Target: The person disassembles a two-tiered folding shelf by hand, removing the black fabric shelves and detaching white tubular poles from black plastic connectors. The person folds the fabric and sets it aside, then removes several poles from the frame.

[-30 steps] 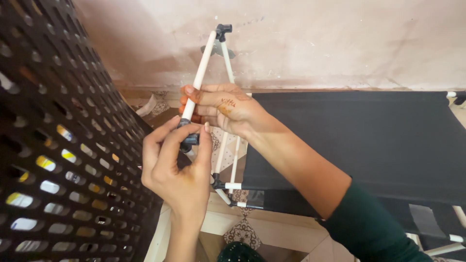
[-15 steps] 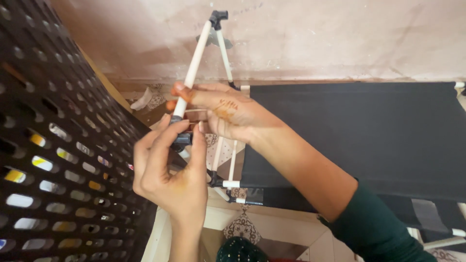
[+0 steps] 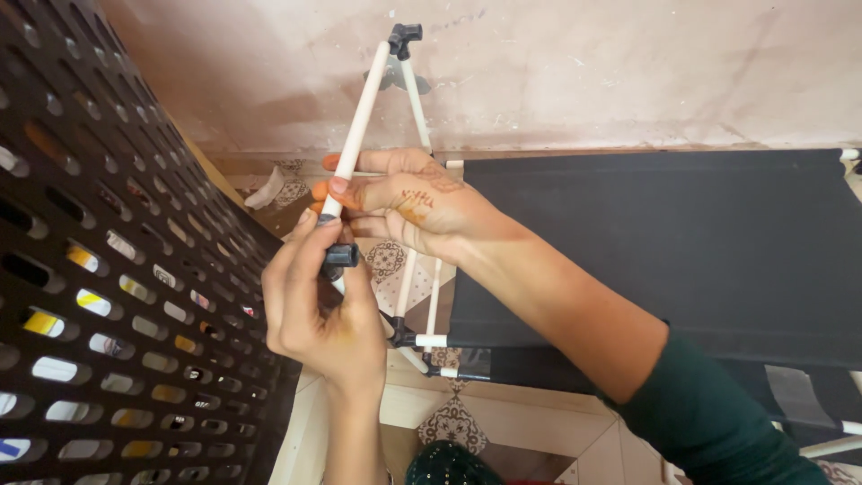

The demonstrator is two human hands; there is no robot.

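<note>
- Slipping is the likely risk: the black plastic connector [image 3: 339,258] could twist off the white tube [image 3: 357,135] if pushed crooked.
- Left hand [image 3: 319,314] is curled closed, pinching the connector at the tube's lower end.
- Right hand [image 3: 409,202] wraps the tube just above, beside the black fabric shelf [image 3: 664,251].

Both hands: left hand [image 3: 319,310] pinches black connector [image 3: 340,257], right hand [image 3: 409,205] grips white tube [image 3: 359,130].

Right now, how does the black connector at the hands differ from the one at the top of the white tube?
The lower black connector is pinched by the left hand; the top black connector is free of both hands. The top one joins two tubes into a peak; only one tube, the white tube held by the right hand, visibly enters the lower one. Both are small black fittings.
</note>
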